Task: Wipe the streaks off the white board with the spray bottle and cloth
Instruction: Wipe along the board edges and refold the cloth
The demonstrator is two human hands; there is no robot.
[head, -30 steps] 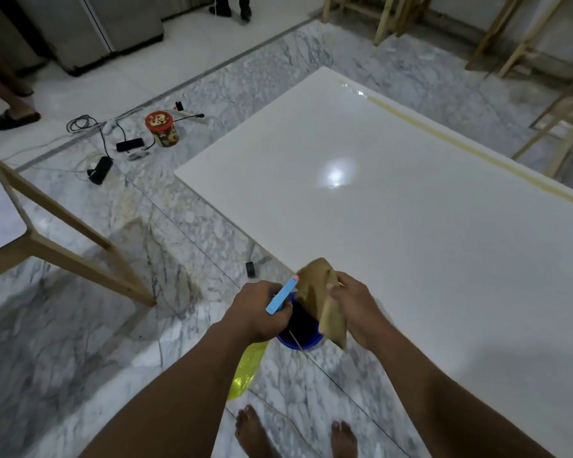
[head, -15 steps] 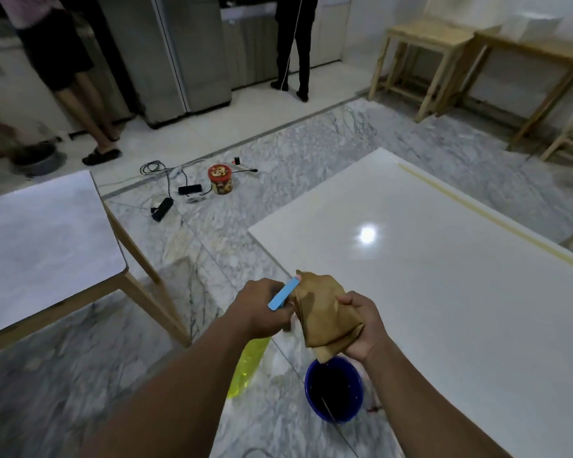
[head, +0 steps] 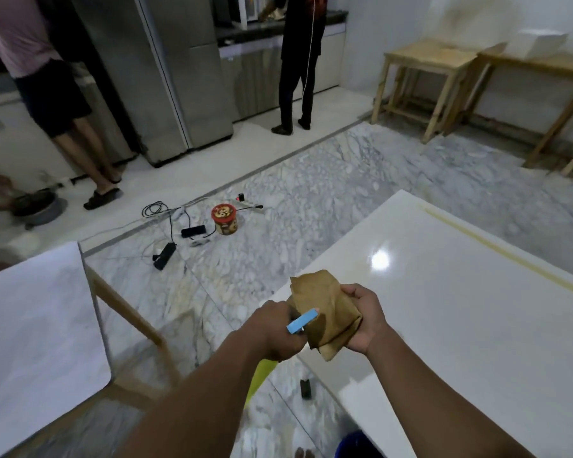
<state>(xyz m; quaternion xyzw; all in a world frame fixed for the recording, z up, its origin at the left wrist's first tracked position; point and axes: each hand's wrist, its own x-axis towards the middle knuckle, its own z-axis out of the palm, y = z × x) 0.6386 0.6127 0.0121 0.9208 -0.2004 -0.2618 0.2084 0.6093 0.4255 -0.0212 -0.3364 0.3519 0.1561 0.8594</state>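
Head view: the left hand (head: 275, 332) is curled round the neck of the spray bottle (head: 302, 321), whose blue trigger points at the folded brown cloth (head: 321, 305). The right hand (head: 361, 320) grips the cloth from the right, and both hands are raised over the left corner of the white board (head: 460, 325). Open marble floor (head: 278, 233) lies between that corner's edges and the desk (head: 30, 325) on the left. The bottle's yellow body is largely hidden below the left wrist, a blue bucket (head: 354, 444) is cut off at the bottom edge, and streaks on the board cannot be made out.
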